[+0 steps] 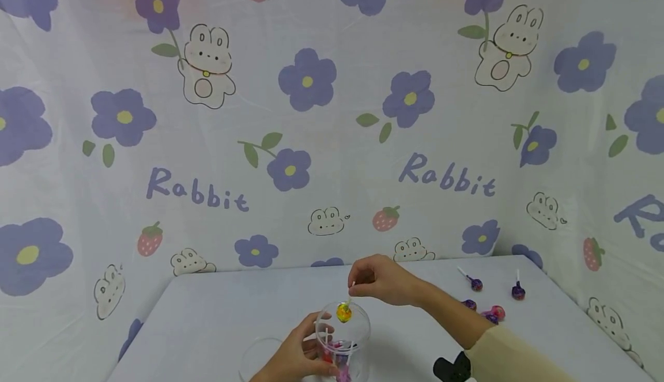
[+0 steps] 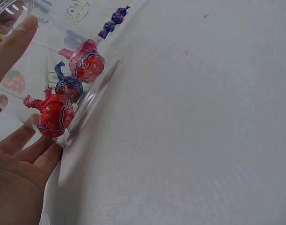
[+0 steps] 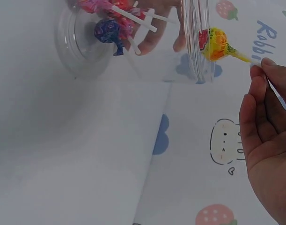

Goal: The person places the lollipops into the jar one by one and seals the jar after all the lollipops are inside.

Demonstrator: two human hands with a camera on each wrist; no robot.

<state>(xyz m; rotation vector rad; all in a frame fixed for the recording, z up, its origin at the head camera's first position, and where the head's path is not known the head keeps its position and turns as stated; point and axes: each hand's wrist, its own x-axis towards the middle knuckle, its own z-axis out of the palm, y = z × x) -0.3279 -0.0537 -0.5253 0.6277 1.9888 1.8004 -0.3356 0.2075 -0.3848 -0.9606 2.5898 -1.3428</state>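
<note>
In the head view my left hand (image 1: 295, 348) grips a clear jar (image 1: 363, 343) from its left side, the thumb in front and fingers behind. A yellow lollipop (image 1: 344, 312) hangs head down at the jar's mouth, and my right hand (image 1: 383, 281) pinches its white stick. The right wrist view shows that yellow lollipop (image 3: 215, 44) right at the rim. Inside the jar lie a red lollipop (image 2: 56, 116), a pink lollipop (image 2: 89, 64) and a blue lollipop (image 2: 69, 88), with white sticks pointing towards the mouth.
Right of the jar, several wrapped lollipops lie on the white table (image 1: 233, 295), among them a purple one (image 1: 518, 291) and a pink one (image 1: 498, 312). A black object (image 1: 453, 367) sits near the right sleeve. Left of the jar is a clear round piece (image 1: 242, 359), partly hidden. Patterned cloth (image 1: 321, 140) hangs behind.
</note>
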